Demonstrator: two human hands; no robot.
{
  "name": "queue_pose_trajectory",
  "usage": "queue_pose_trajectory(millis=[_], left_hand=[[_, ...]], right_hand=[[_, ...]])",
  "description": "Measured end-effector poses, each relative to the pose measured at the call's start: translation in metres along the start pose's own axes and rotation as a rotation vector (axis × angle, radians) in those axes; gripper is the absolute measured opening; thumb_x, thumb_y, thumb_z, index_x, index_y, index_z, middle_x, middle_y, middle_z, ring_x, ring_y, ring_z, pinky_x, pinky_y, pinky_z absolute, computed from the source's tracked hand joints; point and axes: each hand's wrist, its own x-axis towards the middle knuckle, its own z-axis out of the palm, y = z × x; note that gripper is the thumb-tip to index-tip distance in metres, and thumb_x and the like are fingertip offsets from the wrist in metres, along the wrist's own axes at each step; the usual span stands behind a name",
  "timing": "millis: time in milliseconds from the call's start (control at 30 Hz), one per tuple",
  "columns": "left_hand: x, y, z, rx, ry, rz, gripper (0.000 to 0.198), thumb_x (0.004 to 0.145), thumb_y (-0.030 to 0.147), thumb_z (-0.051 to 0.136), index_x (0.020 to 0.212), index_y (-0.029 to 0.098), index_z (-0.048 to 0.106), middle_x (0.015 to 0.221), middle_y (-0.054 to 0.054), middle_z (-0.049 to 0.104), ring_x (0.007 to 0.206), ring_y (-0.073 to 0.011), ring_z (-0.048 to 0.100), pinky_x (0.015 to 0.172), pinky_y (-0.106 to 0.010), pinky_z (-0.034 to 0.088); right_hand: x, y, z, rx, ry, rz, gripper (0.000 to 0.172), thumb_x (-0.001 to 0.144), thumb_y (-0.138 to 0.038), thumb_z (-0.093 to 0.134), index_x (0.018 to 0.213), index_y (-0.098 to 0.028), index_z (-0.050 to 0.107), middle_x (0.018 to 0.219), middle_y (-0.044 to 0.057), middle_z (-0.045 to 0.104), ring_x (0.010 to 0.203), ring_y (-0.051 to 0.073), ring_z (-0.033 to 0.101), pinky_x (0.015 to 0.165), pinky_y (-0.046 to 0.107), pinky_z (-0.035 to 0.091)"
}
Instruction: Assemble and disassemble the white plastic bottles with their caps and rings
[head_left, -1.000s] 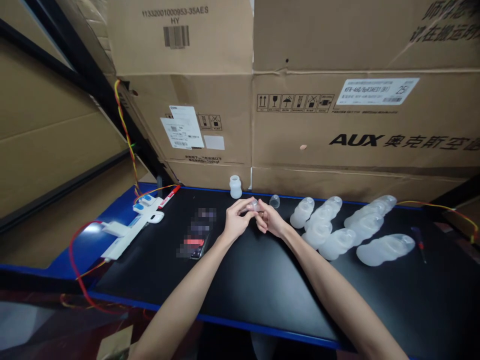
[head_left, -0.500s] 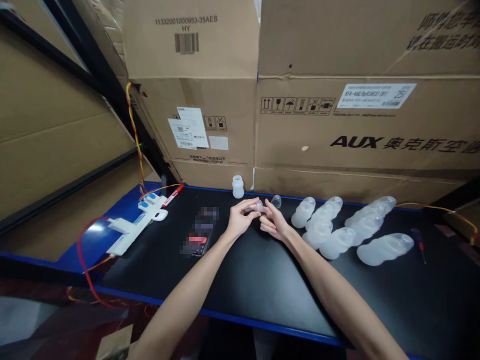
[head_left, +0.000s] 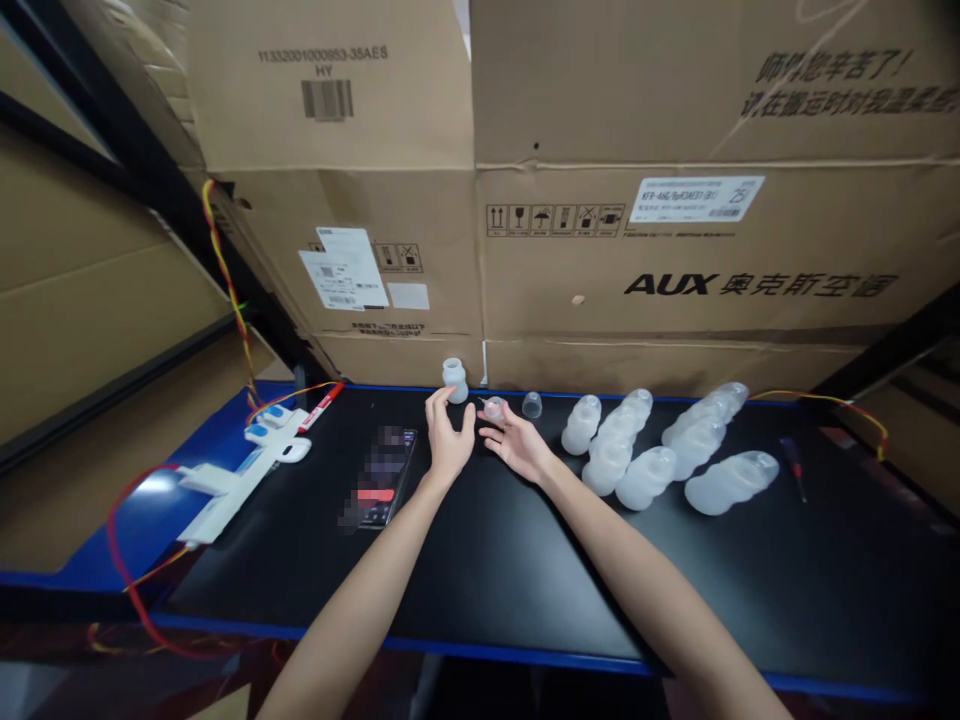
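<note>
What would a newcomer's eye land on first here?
First, the cluster of frosted bottles on the right of the black table, pale against it. Next, toward the back middle, the right grip with a small clear piece at its fingertips, and the left grip, open, by an open-topped bottle. Behind everything, the big cardboard printed AUX.

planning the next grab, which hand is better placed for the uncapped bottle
The left hand, likely: it is open and nearer the bottle; the right hand has a clear piece at its fingertips.
</note>
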Motion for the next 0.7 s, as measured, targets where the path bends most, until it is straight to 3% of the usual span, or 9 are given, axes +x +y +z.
queue_pose_trajectory(millis=[67, 200, 300, 400, 500, 567, 700], left_hand=[[0.005, -0.005, 0.004, 0.066, -0.013, 0.014, 0.054, 0.101, 0.037, 0.069, 0.149, 0.020, 0.052, 0.154, -0.022, 0.050, 0.152, -0.0360, 0.047, 0.129, -0.058, 0.038], [0.024, -0.017, 0.020, 0.152, 0.078, -0.037, 0.084, 0.093, 0.036, 0.077, 0.163, 0.016, 0.034, 0.169, -0.027, 0.034, 0.166, -0.0405, 0.027, 0.136, -0.062, 0.024], [0.037, -0.025, 0.032, 0.163, 0.059, -0.152, 0.092, 0.088, 0.042, 0.083, 0.163, 0.016, 0.035, 0.165, -0.027, 0.044, 0.159, -0.0416, 0.043, 0.130, -0.060, 0.037], [0.039, -0.029, 0.037, 0.134, -0.008, -0.278, 0.070, 0.091, 0.041, 0.078, 0.152, 0.023, 0.051, 0.142, -0.019, 0.068, 0.134, -0.0371, 0.067, 0.115, -0.055, 0.053], [0.031, -0.029, 0.034, 0.098, -0.027, -0.291, 0.061, 0.090, 0.039, 0.078, 0.145, 0.025, 0.057, 0.126, -0.014, 0.076, 0.116, -0.0325, 0.075, 0.106, -0.050, 0.058], [0.022, -0.026, 0.029, 0.063, -0.083, -0.242, 0.061, 0.091, 0.038, 0.077, 0.147, 0.025, 0.057, 0.129, -0.014, 0.076, 0.115, -0.0309, 0.075, 0.105, -0.049, 0.058], [-0.001, -0.013, 0.015, -0.025, -0.151, -0.150, 0.062, 0.091, 0.039, 0.078, 0.148, 0.023, 0.059, 0.127, -0.014, 0.076, 0.107, -0.0280, 0.075, 0.099, -0.045, 0.061]], right_hand=[[0.002, 0.001, -0.002, -0.009, -0.006, -0.002, 0.033, 0.108, -0.051, 0.063, 0.115, -0.021, 0.073, 0.129, 0.011, 0.078, 0.088, 0.015, 0.077, 0.079, 0.027, 0.063], [0.006, 0.003, -0.005, -0.014, 0.027, 0.015, 0.039, 0.109, -0.057, 0.060, 0.117, -0.020, 0.067, 0.112, 0.013, 0.081, 0.078, 0.018, 0.077, 0.074, 0.030, 0.064], [0.008, 0.002, -0.005, 0.024, 0.019, 0.033, 0.034, 0.109, -0.052, 0.060, 0.132, -0.027, 0.060, 0.098, 0.005, 0.082, 0.071, 0.016, 0.076, 0.072, 0.028, 0.063], [0.009, 0.000, -0.004, 0.049, -0.008, 0.081, 0.033, 0.111, -0.048, 0.054, 0.134, -0.026, 0.061, 0.084, 0.002, 0.078, 0.069, 0.015, 0.075, 0.071, 0.026, 0.062], [0.005, -0.002, -0.001, 0.010, -0.001, 0.080, 0.041, 0.110, -0.056, 0.055, 0.127, -0.021, 0.067, 0.083, 0.004, 0.076, 0.070, 0.017, 0.074, 0.069, 0.028, 0.062], [0.002, -0.001, 0.000, -0.055, 0.008, 0.014, 0.046, 0.103, -0.061, 0.066, 0.123, -0.020, 0.069, 0.087, 0.005, 0.077, 0.073, 0.018, 0.075, 0.070, 0.029, 0.062], [-0.009, 0.012, 0.003, -0.239, 0.095, -0.249, 0.055, 0.080, -0.053, 0.091, 0.120, -0.021, 0.071, 0.085, 0.004, 0.077, 0.073, 0.018, 0.073, 0.071, 0.029, 0.059]])
